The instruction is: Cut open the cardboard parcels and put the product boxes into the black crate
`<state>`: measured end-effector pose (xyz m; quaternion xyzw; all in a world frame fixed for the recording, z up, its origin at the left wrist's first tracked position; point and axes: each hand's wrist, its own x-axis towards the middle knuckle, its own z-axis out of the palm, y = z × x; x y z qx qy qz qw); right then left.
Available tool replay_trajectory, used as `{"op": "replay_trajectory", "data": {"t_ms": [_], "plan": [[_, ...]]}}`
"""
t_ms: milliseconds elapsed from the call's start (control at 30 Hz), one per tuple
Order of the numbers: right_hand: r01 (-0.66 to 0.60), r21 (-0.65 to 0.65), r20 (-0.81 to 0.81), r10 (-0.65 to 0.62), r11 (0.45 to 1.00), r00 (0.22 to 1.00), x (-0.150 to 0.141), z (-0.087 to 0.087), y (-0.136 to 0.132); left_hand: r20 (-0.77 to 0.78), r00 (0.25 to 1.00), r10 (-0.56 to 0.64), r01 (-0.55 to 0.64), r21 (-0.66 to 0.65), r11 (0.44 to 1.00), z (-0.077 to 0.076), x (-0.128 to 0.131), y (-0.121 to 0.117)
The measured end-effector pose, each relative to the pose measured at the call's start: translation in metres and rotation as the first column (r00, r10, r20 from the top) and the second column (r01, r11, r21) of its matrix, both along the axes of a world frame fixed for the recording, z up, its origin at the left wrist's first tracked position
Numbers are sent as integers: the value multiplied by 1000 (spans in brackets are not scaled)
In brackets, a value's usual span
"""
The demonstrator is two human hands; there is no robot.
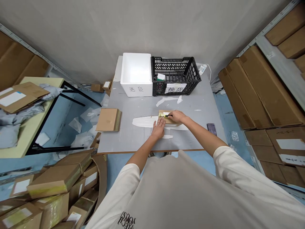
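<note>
Box (170, 121) lies mid-counter (128, 136), its right end and part of its top hidden by the right hand (176, 116). That hand is closed around a slim tool (167, 116), whose grip is covered and whose tip is too small to make out. The left hand (159, 126) rests on the box's near left side, palm down, fingers slightly apart. A white patch (143, 122) runs beneath the box; whether it is paper or worn surface, I cannot tell. Far on the counter, the black crate (158, 90) holds something white and green, its lower part hidden; the white bin (135, 91) adjoins its left side. A second box (106, 119) sits at the left edge, a phone (211, 128) near the right. Cartons (54, 181) near left are cut off by the frame.
</note>
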<state>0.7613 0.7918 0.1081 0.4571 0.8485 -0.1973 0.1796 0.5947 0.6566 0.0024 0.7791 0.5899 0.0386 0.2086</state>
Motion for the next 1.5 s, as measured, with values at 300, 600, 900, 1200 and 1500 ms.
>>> {"op": "replay_trajectory", "data": {"t_ms": [300,600,900,1200,1500], "plan": [[32,-33,78,-29,999,997,-12,7,9,-56,998,-10,11,9,1000,4,0,0],[43,-14,78,-42,999,996,6,-1,9,-82,996,-24,25,3,1000,5,-1,-2],[71,29,148,-75,997,986,19,-2,3,-96,995,-18,15,-30,999,10,-2,0],[164,17,223,-163,986,961,116,9,9,-108,994,-11,9,-22,1000,7,0,-2],[256,-6,163,-252,967,954,159,7,9,-120,991,54,-57,-17,998,22,13,4]]}}
